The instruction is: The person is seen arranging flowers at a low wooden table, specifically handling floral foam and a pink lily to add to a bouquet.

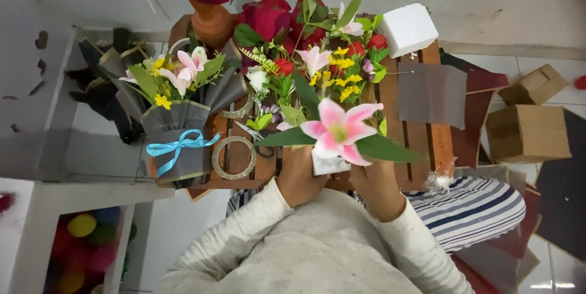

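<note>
Both hands are gripping a white block topped by a pink lily: left hand clasping its left side, right hand its right. They are holding it just above the wooden table's near edge. Beyond are lying loose flowers, tape rolls, and a grey-wrapped bouquet wearing a blue ribbon.

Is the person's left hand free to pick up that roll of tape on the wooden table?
Probably not right away. The left hand is holding the pink lily together with the right hand. The tape roll lies close beside it, with nothing in between.
</note>
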